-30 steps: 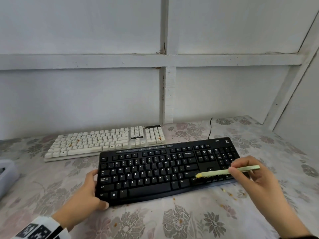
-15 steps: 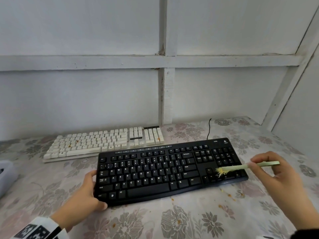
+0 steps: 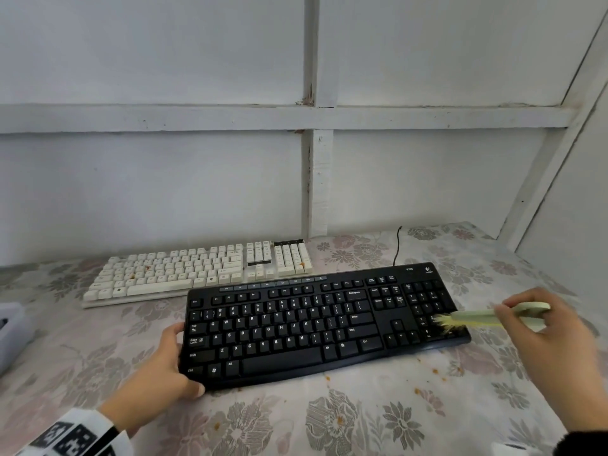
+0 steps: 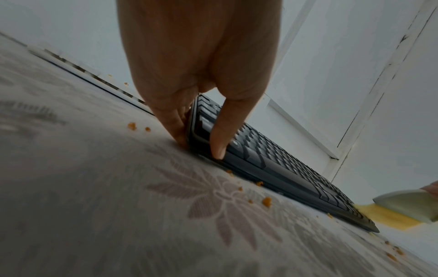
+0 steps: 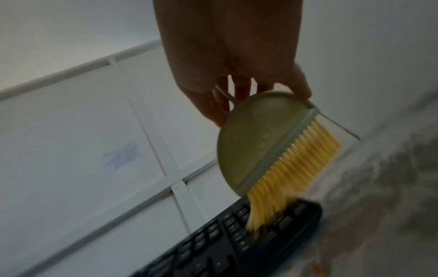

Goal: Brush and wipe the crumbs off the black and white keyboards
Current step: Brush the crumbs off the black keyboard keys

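- The black keyboard [image 3: 322,324] lay centre frame on the counter [image 3: 362,419].
- The right hand [image 3: 539,327] pinched the brush [image 3: 473,319], bristles on the right-end keys, likely flicking crumbs [image 3: 435,370] off.
- The left hand [image 3: 164,370] clasped the left edge, steadying it.
- The white keyboard [image 3: 197,271], behind, carried crumbs.

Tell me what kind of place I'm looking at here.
Probably a plain home room or makeshift workspace, not an office: a floral tablecloth covers the table, the white-painted panelled wall behind is bare, and the black keyboard and white keyboard lie there with no computer in view.
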### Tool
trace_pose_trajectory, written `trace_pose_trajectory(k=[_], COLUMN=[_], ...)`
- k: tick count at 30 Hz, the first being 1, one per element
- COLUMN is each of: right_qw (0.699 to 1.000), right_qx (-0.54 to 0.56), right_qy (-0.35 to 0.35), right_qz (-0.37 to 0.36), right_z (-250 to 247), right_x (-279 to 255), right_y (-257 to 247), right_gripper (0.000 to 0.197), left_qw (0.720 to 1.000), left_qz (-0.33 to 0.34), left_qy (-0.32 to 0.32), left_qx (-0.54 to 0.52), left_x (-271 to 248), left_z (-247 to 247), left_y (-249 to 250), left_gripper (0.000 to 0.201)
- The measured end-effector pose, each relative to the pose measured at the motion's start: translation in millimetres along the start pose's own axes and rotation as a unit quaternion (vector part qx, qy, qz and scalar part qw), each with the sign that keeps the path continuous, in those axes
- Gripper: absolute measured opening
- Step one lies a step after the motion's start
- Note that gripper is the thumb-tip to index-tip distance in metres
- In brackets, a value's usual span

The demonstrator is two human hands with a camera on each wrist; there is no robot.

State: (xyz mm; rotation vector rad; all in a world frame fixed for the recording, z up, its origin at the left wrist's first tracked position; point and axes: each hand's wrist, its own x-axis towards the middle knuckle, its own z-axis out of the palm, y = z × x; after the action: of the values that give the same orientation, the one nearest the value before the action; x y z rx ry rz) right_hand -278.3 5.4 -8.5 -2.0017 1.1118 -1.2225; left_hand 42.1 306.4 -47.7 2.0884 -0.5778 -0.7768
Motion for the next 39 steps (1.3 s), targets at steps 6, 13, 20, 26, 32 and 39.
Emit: trace_pose_trajectory(k=[6,13,20,26,32,39], right_qw=[0.982,0.932,0.932,0.945,0.949,0.966], right_qx=[0.132,0.111,0.048,0.003,0.062,0.035], right_qy=[-0.108,-0.208,-0.173,-0.11,-0.11,-0.095], right_qz=[-0.076,-0.275,-0.315,-0.309,-0.289,-0.237], right_z=[41.7,132.1,155.0,137.2,124.8,104.6], right_x=[-54.7,-128.3,-161.2,-140.9,-140.1,-118.4], right_y=[-75.0,-116.6,-123.2,-89.5,-86.3,-56.6], right_gripper=[0.017,0.011,0.016,0.014,0.013,0.008], left_qw=[1.0,1.0,0.998,0.999,0.999,0.999], left_qz=[0.011,0.027,0.05,0.032,0.03,0.025], left_qy=[0.002,-0.014,-0.025,-0.035,-0.023,-0.021], left_qx=[0.014,-0.003,-0.014,-0.014,-0.001,-0.006], left_x=[-0.2,3.6,4.8,5.1,4.4,4.4], left_z=[-0.3,-5.8,-5.8,-5.8,-3.7,-3.6], left_y=[-1.8,-11.0,-13.7,-11.5,-9.7,-10.0], left_gripper=[0.094,0.098,0.099,0.099,0.1,0.099])
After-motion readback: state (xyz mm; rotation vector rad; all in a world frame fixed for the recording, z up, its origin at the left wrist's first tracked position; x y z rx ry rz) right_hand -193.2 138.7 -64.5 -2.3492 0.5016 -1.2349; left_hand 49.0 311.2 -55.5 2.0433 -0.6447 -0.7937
